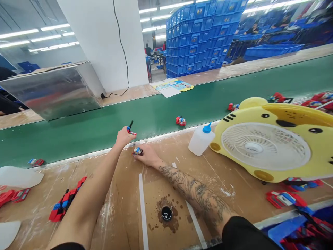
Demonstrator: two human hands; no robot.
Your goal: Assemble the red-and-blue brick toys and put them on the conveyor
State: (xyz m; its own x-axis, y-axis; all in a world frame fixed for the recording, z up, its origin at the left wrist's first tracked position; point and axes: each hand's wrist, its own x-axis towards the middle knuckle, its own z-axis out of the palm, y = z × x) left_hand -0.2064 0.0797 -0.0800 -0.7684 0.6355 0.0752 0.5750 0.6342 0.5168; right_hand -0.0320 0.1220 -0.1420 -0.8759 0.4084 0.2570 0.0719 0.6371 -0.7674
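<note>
My left hand [124,138] reaches over the near edge of the green conveyor belt [153,111]. Its fingers are closed on a small red, blue and black toy part [130,129] whose black end points up. Just below and to the right, my right hand [148,155] is over the brown worktable, fingers wrapped around a small toy piece [137,151] in white, blue and dark colours. Much of each held piece is hidden by the fingers. On the belt, a similar red, white and blue toy piece [180,121] lies to the right of both hands.
A white squeeze bottle [200,140] with a blue tip and a yellow animal-face fan [260,142] stand on the right. Red toy parts [66,201] lie by my left forearm. A small black cup [167,213] sits in a stained patch. A blue bin [283,229] holds more parts.
</note>
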